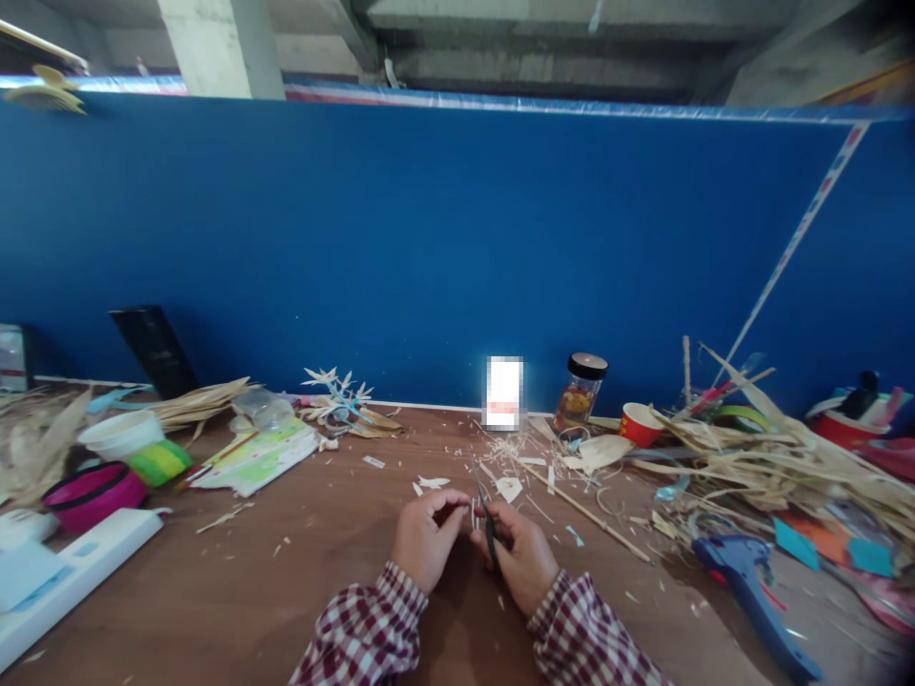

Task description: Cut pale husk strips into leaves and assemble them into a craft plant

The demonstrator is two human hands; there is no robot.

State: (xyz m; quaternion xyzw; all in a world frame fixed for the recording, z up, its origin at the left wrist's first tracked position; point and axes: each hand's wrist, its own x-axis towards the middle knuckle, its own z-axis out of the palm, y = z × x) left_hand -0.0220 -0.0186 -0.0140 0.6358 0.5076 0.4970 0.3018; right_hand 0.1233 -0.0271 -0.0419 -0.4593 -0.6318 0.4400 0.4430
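Observation:
My left hand (427, 534) is curled, its fingertips pinching a small pale piece (468, 508) too small to name. Close beside it, my right hand (521, 553) grips a pair of dark-handled scissors (486, 519), blades pointing up and away, tips near the pinched piece. Both hands hover just over the brown wooden table (286, 581), near its front edge. Both sleeves are red-and-white checked. Pale straw cuttings (509, 488) lie on the table just beyond the hands.
A blue glue gun (750, 581) lies at the right by a heap of dried straw (758, 457). A red paper cup (639, 423) and a glass jar (580, 393) stand at the back. Bowls (96, 494), a white tray (64, 572) and paper sit left. Blue partition behind.

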